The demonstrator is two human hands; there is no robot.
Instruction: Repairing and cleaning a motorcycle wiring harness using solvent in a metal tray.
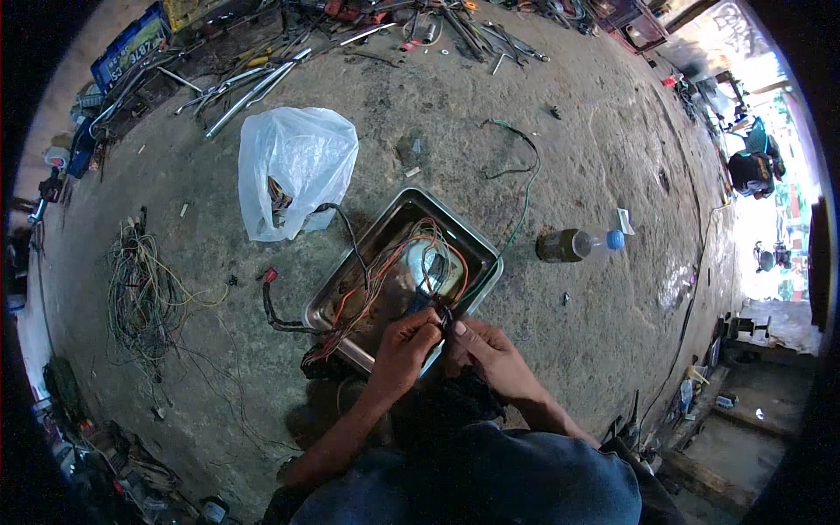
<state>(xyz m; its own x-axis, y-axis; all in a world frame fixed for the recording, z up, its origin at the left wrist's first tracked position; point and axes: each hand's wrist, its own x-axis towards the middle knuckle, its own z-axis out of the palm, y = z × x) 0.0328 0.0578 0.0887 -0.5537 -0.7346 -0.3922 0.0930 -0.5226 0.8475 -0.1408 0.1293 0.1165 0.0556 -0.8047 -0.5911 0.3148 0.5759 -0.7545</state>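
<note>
My left hand (405,350) and my right hand (494,357) meet over the near right edge of a metal tray (483,241). Both are closed around a dark section of a wiring harness (446,317), thumbs close together; the exact spot they pinch is partly hidden by the fingers. From there, orange, green and dark wires (378,273) loop back across the tray. A green wire (528,197) runs out over the far right rim onto the floor. Under the wires in the tray lies a pale, shiny rounded thing (444,269). A black-wrapped branch with a red connector (270,276) hangs out to the left.
A white plastic bag (302,162) holding wires stands beyond the tray. Right of it lies a bottle (573,245) of dark yellowish liquid with a blue cap. A tangle of wires (144,293) is on the left floor. Tools (258,96) are strewn along the far side.
</note>
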